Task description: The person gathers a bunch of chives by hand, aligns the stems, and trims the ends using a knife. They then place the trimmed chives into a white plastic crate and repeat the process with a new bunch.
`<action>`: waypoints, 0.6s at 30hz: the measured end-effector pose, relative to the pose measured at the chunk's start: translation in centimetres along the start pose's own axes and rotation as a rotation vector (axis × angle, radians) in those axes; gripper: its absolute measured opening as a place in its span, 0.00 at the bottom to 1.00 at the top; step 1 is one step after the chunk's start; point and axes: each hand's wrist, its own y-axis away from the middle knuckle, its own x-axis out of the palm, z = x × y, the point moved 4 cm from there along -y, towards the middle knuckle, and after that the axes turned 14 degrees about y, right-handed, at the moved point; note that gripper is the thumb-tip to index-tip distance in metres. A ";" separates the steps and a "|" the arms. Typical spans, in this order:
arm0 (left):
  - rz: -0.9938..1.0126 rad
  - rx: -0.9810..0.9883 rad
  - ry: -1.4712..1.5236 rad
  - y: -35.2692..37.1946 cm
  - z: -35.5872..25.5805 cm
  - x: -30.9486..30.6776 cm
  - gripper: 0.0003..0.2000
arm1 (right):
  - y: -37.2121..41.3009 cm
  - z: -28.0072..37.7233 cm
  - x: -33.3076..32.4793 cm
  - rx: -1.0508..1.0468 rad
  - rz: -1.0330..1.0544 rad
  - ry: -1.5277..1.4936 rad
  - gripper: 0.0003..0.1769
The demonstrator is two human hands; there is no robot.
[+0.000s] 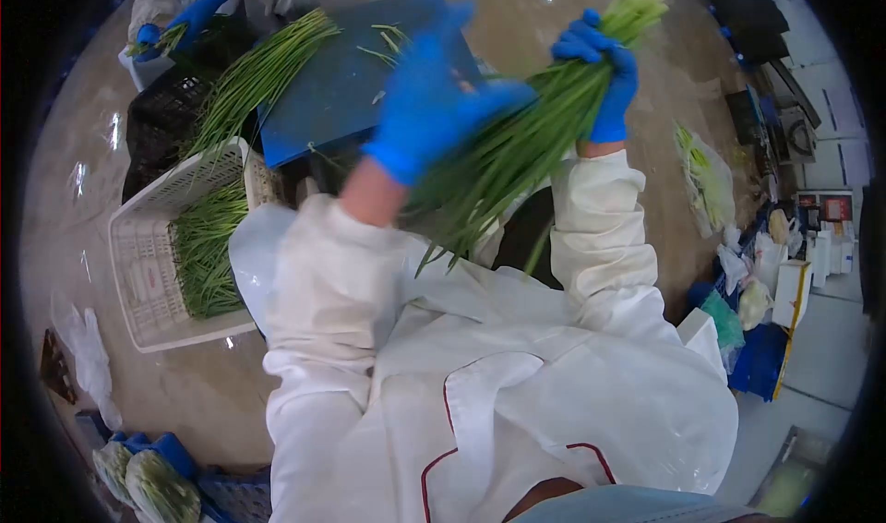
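Note:
My right hand [600, 71], in a blue glove, is closed around a bunch of garlic chives [526, 149] near its pale cut ends. The long green leaves hang down and to the left, in front of my white apron. Blurred by motion, my left hand [434, 103] is also gloved in blue. Its fingers are spread apart beside the leaves, and I see nothing held in it. Below and behind this hand lies a blue board [323, 71] with a few loose stalks [388, 45] on it.
More chives [263, 80] lie over the board's left edge. A white crate [138, 264] holds green leaves, near a black crate [157, 126]. Another person's gloved hand [148, 36] shows at top left. A bagged bunch [706, 177] lies on the floor at right.

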 end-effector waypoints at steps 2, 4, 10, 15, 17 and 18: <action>0.094 -0.167 -0.033 2.1 2.2 4.3 0.39 | 0.3 -2.6 2.0 0.053 -0.098 0.301 0.20; 0.257 -0.511 -0.006 4.3 5.0 7.0 0.34 | -0.1 -0.3 -0.8 0.062 -0.167 0.353 0.11; -0.244 -0.846 -0.118 13.7 13.0 -8.3 0.08 | 5.4 14.1 -18.7 -0.377 -0.748 0.373 0.06; -0.461 -0.689 0.059 11.9 8.6 -9.4 0.09 | 6.8 13.7 -19.2 -0.321 -0.802 0.265 0.07; -0.435 -0.400 -0.008 10.0 6.1 -7.1 0.10 | 6.5 12.8 -18.7 -0.280 -0.821 0.274 0.08; -0.420 -0.256 -0.043 9.2 4.7 -6.1 0.11 | 6.2 12.1 -18.3 -0.258 -0.830 0.278 0.08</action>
